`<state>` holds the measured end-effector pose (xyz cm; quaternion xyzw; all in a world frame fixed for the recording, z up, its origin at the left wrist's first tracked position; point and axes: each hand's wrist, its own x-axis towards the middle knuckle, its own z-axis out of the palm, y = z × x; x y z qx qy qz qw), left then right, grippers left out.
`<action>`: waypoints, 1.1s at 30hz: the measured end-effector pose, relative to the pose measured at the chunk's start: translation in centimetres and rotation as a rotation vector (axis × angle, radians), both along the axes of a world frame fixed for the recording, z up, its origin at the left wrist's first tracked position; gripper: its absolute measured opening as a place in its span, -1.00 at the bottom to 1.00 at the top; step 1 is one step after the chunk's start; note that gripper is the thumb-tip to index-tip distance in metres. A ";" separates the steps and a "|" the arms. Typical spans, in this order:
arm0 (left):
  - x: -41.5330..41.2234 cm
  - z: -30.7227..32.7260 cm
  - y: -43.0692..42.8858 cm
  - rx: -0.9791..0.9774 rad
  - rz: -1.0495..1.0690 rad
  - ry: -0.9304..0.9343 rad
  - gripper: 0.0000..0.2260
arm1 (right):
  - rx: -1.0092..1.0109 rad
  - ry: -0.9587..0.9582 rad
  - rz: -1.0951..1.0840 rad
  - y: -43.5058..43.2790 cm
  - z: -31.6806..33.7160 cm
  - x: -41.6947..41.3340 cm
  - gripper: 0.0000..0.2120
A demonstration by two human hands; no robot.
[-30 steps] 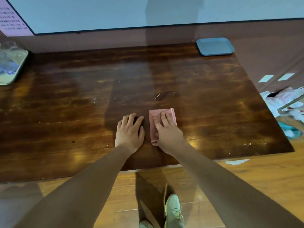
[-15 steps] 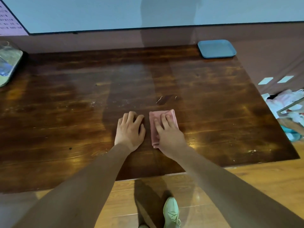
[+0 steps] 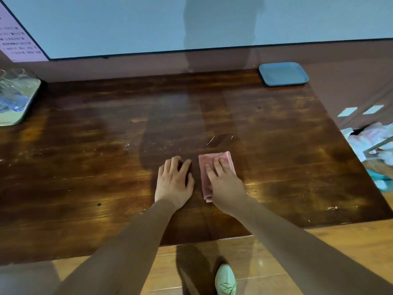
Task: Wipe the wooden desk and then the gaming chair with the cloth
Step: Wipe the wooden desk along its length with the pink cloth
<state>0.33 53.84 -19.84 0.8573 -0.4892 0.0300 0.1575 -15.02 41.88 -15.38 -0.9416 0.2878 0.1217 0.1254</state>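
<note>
Both hands lie loose-fingered: right hand (image 3: 225, 184) presses cloth (image 3: 226, 156), left hand (image 3: 173, 184) rests on desk (image 3: 106, 145); blue tray (image 3: 282, 73) behind.

We held both arms stretched forward, nearly parallel. Our left hand (image 3: 173, 184) rested palm down, its fingers loosely bent and close together. Our right hand (image 3: 225, 186), just beside it, pressed palm down, fingers straight.

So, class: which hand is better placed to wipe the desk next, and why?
The right hand: it presses the pink cloth flat on the desk; the left hand rests bare beside it.
</note>
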 end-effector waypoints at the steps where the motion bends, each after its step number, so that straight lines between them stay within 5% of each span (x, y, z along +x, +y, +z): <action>1: 0.1 -0.1 0.0 -0.002 -0.002 -0.002 -0.63 | 0.005 0.011 0.004 -0.7 0.0 0.7 0.09; 10: 0.3 -0.3 -0.2 -0.049 0.014 0.006 -0.64 | 0.041 0.053 -0.080 -7.0 1.3 8.7 -0.13; 20: 0.2 0.0 -0.3 0.024 0.042 0.004 -0.61 | -0.027 0.057 0.026 -3.2 -0.6 4.0 0.07; 28: 0.3 0.4 -0.4 0.006 0.093 0.074 -0.54 | 0.042 0.045 -0.029 -8.5 0.7 10.3 -0.21; 33: 0.0 1.2 -0.6 0.037 0.061 0.018 -0.62 | 0.021 0.047 -0.032 -4.7 1.1 5.8 -0.02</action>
